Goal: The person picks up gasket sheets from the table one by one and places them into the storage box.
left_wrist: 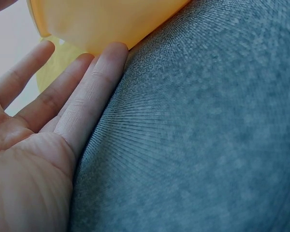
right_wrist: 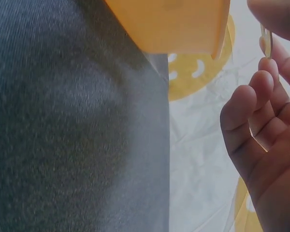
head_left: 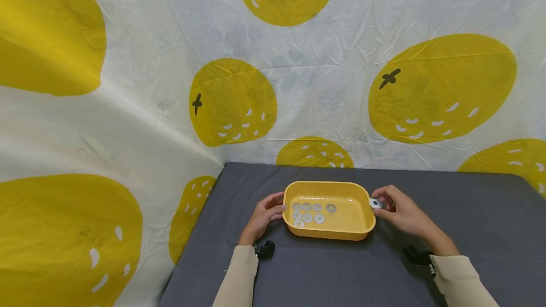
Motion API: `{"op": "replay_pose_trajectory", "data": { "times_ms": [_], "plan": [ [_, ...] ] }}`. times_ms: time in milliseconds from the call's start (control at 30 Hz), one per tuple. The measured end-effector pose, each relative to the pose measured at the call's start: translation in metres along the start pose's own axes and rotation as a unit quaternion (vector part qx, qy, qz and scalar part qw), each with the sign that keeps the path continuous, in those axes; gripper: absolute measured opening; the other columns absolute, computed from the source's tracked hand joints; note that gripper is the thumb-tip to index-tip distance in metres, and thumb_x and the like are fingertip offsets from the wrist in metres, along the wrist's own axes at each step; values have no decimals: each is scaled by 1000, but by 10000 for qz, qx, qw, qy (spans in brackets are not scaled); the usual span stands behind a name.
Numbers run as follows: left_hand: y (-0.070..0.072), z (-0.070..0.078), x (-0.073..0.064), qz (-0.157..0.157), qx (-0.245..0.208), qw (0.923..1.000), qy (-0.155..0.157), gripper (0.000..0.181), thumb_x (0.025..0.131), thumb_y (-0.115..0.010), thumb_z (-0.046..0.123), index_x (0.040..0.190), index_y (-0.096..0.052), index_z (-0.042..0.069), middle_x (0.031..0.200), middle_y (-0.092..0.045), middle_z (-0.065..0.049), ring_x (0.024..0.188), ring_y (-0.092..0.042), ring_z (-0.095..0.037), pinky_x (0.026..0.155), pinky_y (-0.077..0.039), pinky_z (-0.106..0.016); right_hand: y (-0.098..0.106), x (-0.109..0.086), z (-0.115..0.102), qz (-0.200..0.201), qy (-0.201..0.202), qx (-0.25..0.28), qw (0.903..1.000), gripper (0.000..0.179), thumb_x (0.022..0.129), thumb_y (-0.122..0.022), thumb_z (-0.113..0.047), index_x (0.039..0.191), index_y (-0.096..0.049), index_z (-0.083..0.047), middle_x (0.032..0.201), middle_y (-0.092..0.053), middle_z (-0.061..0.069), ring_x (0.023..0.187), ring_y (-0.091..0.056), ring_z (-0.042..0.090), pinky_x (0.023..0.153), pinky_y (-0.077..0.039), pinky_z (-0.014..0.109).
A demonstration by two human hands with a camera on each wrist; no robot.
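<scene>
A yellow plastic basin (head_left: 345, 235) sits on the grey cloth. In its left half lie several flat silver metal washers (head_left: 317, 207), most of them grouped in rough rows. My left hand (head_left: 264, 214) is at the basin's left end. Its fingers (left_wrist: 89, 99) are straight, with tips against the outer wall, and its thumb is near the rim. Just outside the right end, my right hand (head_left: 403, 212) pinches one washer (head_left: 375, 203) between thumb and fingers at rim height. Edge-on, that washer (right_wrist: 267, 42) appears in the right wrist view, with the other fingers loosely bent below.
Dark grey cloth (head_left: 324, 274) covers the table under the basin. Behind and to the left hangs a white sheet (head_left: 315, 94) printed with large yellow fruit. Black wrist straps (head_left: 265, 249) sit at the ends of beige sleeves (head_left: 236, 276).
</scene>
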State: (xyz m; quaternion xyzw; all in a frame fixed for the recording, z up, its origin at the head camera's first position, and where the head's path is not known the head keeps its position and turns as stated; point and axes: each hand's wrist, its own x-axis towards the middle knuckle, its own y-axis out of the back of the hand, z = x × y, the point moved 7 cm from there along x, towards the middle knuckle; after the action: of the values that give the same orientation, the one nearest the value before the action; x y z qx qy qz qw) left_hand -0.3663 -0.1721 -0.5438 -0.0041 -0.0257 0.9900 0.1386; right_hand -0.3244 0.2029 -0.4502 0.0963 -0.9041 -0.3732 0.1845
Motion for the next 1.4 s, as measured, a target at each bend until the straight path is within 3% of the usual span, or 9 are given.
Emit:
{"op": "replay_pose_trajectory", "data": {
  "times_ms": [400,767,933,1067,1233,1400],
  "plan": [
    [1,-1,1,-3,18,10000,7,58,96,-74,24,148,-54,11,143,-59,-20,121,-67,-27,93,-61,-33,-11,4,-14,66,458,-67,9989,29,89,-79,-11,114,-64,-10,97,-55,2,77,-45,7,62,-40,22],
    [-1,2,0,46,70,9999,89,55,97,-72,21,148,-54,12,143,-59,-20,121,-66,-27,96,-60,-36,-23,9,-32,-67,746,-260,9968,32,84,-83,-8,110,-66,-12,94,-54,-1,76,-46,12,64,-40,23],
    [0,1,0,88,141,9998,88,54,97,-72,23,147,-55,13,141,-61,-17,119,-68,-24,95,-60,-34,-31,13,-38,-63,806,-363,9961,31,83,-84,-8,108,-67,-14,93,-54,-2,79,-44,13,76,-28,35],
    [1,1,1,78,148,9998,53,54,97,-72,24,147,-55,12,141,-61,-17,119,-68,-24,94,-60,-34,-39,18,-42,-131,847,-256,9960,31,83,-84,-8,107,-66,-15,94,-55,-3,82,-44,15,78,-21,39],
    [0,2,0,72,131,9999,41,53,98,-71,22,147,-55,12,141,-61,-17,119,-68,-24,94,-60,-34,-52,23,-47,-275,976,-100,9948,29,84,-83,-10,106,-65,-14,97,-58,-3,83,-46,15,79,-24,39],
    [0,1,0,89,102,9999,85,53,97,-72,22,147,-55,13,141,-61,-16,120,-67,-25,93,-61,-33,-67,29,-50,-450,1144,117,9924,31,84,-83,-7,107,-64,-12,98,-59,-2,81,-48,14,74,-40,32]
  ]
}}
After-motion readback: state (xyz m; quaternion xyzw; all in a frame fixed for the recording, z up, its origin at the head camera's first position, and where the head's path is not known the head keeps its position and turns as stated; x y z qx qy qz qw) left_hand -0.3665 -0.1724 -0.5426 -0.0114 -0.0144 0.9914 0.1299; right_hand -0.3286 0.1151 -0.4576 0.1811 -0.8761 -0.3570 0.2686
